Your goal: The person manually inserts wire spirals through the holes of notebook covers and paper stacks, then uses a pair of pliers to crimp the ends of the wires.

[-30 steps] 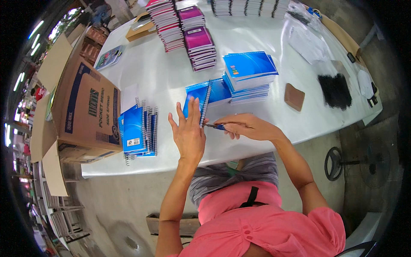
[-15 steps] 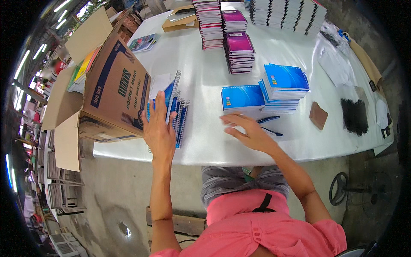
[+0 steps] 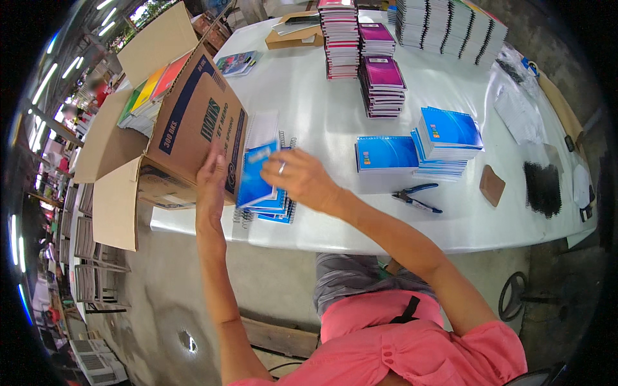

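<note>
My right hand (image 3: 299, 179) pinches the right edge of a blue spiral notebook (image 3: 257, 179), which is tilted up over a small pile of blue spiral notebooks (image 3: 278, 211). My left hand (image 3: 212, 175) is held upright beside the cardboard box (image 3: 187, 122), fingers stretched and apparently against its side, holding nothing. Two stacks of blue notebooks stand to the right, a lower stack (image 3: 387, 154) and a taller stack (image 3: 450, 132). In front of them lie pliers (image 3: 417, 197) with dark handles.
Colourful notebooks (image 3: 154, 90) fill the open box. Farther back stand pink notebooks (image 3: 341, 45), purple notebooks (image 3: 384, 74) and thick spiral-bound blocks (image 3: 450, 29). A brown block (image 3: 492, 185) and black wire coils (image 3: 542, 190) lie at the right of the white table (image 3: 322, 235).
My right hand has moved left from beside the blue stacks and taken hold of a notebook. My left hand has left the notebooks and shifted to the box. The view has shifted slightly.
</note>
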`<state>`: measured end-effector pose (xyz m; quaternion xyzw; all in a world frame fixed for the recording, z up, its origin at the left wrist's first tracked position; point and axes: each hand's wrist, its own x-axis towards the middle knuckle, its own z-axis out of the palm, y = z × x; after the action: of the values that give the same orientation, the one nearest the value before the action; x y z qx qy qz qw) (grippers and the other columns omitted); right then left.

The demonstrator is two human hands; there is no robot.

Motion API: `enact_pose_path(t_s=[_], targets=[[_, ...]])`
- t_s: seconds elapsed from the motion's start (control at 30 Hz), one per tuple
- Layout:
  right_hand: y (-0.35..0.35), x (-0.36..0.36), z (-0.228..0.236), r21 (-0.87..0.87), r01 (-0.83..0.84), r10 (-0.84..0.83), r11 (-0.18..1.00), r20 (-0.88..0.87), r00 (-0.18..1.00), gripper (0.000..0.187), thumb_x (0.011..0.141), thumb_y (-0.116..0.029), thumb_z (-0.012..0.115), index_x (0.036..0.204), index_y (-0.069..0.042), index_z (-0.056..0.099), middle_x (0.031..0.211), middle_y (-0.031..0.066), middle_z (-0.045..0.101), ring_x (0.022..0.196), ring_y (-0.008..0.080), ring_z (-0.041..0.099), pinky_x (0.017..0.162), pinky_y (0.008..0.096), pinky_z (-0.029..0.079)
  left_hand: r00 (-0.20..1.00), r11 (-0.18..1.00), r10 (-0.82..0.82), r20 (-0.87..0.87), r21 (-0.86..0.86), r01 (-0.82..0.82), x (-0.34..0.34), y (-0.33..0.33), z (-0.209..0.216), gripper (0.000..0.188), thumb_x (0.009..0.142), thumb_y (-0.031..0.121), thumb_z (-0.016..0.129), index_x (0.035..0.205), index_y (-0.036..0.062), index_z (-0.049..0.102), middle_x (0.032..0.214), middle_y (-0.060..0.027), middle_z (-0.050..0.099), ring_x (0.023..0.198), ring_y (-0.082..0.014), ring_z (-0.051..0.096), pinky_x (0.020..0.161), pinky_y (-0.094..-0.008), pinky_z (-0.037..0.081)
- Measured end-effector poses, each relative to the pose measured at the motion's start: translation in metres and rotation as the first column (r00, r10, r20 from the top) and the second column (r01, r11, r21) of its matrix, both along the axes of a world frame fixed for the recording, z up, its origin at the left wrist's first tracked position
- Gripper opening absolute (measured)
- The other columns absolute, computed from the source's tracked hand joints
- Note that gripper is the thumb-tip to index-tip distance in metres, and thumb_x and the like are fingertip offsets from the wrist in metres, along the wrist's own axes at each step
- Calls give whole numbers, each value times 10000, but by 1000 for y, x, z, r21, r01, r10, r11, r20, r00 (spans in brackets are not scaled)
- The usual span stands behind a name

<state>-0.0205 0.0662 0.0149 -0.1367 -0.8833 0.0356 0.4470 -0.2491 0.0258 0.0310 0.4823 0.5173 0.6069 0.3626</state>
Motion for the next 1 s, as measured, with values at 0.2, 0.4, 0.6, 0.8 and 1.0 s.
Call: enact_pose_path(t_s=[0.2,0.4,0.6,0.8,1.0], targets=[[-77,2,-25,102,159,-168,982,82,982,270,785,-131,612,1034,-34,649,1161,122,583,1101,258,546,938,424,432,688,985,-167,-706,-84,153,-9,50,-16,568,1038,370,422,1436,-35,405,1496,-217,400,1461,-286,256,1188,-358,168],[-114,-38,-35,-123,-44,87,991,375,923,347,745,-45,626,1075,49,580,1090,149,571,984,273,608,792,388,519,521,668,-626,-580,-744,-25,20,111,15,699,998,580,336,1170,-10,670,1367,-299,499,1285,-344,493,1068,-405,362],[-83,-36,-45,-262,56,19,963,272,962,254,741,11,615,994,27,587,1035,168,579,912,296,652,727,427,558,292,625,-751,-592,-780,24,34,109,-7,678,998,567,360,1200,-9,656,1360,-278,514,1239,-375,525,1041,-420,386],[-52,43,-39,-716,-119,-153,688,-304,940,392,937,-110,554,1304,20,515,1284,262,549,1130,370,599,951,394,489,684,991,-131,-717,-95,91,-15,54,-27,758,994,549,397,1482,-24,305,1435,-314,414,1386,-392,361,1124,-395,306],[-22,-25,-43,-942,-9,-305,336,-118,945,717,1049,-368,376,1480,134,101,1491,360,278,1435,380,272,1170,371,219,923,784,-278,-266,-618,58,-20,37,-29,792,993,591,385,1466,-43,332,1444,-257,431,1362,-288,406,1117,-388,326]])
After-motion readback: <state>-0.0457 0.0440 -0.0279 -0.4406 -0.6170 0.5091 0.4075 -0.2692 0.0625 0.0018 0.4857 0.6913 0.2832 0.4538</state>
